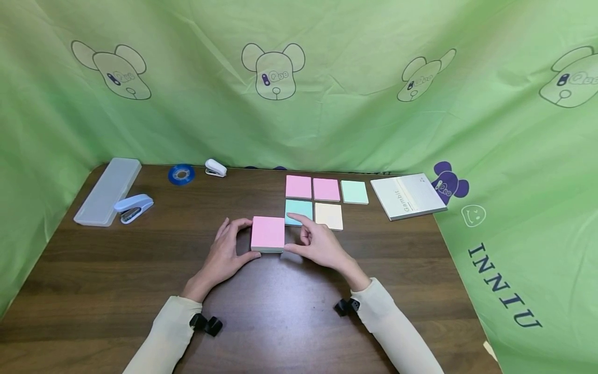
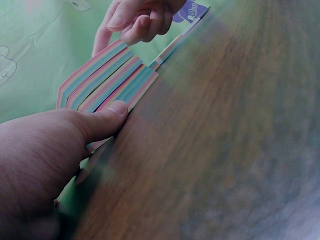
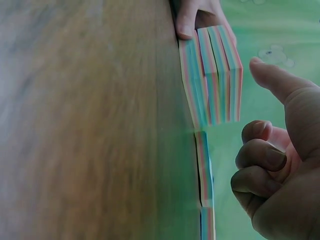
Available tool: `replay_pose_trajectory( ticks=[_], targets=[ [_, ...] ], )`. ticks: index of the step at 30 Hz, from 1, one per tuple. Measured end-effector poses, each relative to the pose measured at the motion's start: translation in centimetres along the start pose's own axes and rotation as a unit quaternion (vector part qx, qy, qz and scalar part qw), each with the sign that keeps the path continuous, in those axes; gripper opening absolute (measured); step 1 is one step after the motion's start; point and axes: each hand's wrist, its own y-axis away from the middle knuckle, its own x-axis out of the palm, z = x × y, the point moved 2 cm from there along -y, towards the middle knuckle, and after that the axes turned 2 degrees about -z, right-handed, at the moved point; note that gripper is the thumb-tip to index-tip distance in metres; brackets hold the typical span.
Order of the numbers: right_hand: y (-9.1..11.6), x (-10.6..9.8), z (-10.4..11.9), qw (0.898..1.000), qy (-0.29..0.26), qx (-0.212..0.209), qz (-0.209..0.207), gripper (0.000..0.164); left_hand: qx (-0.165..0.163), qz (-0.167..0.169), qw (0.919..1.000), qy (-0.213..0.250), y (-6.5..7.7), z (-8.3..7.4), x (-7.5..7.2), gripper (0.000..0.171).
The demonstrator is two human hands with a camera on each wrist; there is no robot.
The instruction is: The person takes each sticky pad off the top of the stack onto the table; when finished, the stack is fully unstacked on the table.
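A tall stack of sticky notes (image 1: 268, 232), pink on top and striped in several colours along its sides in both wrist views, stands on the table. My left hand (image 1: 225, 252) grips its left side, the thumb (image 2: 111, 117) at the near corner and the fingers around the far corner. Just off the stack's right side is my right hand (image 1: 320, 244), holding nothing. Its thumb (image 3: 277, 80) and index finger stretch out while the other fingers curl in. That index fingertip hovers over or touches a teal sticky pad (image 1: 295, 208); I cannot tell which.
Behind lie two pink pads (image 1: 298, 187), a mint pad (image 1: 354, 192) and a cream pad (image 1: 329, 216). A notebook (image 1: 408, 196) sits at the right. Leftward are a translucent case (image 1: 107, 192), a blue stapler (image 1: 134, 208), blue tape (image 1: 181, 174) and a white stapler (image 1: 215, 168).
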Motion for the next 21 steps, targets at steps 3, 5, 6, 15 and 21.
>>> replay_pose_trajectory(
  ticks=[3,5,6,15,21],
  targets=[
    [-0.2,0.3,0.2,1.000,0.001,0.007,0.005,0.080,0.000,0.000,1.0000,0.000,0.0,0.0,0.0,0.085],
    [-0.3,0.5,0.2,1.000,0.001,0.008,0.009,0.082,0.000,0.000,1.0000,0.001,0.0,0.0,0.0,0.085],
    [-0.4,0.6,0.3,1.000,0.001,0.008,0.011,0.083,-0.001,0.000,1.0000,0.001,0.0,0.0,0.0,0.085],
    [-0.8,1.4,0.4,0.999,0.021,0.015,0.030,0.092,0.001,0.001,1.0000,0.001,0.0,0.0,0.0,0.085],
    [-0.8,1.6,0.6,0.999,0.021,0.012,0.030,0.087,0.003,0.001,1.0000,0.001,0.0,0.0,0.0,0.085]
  ],
)
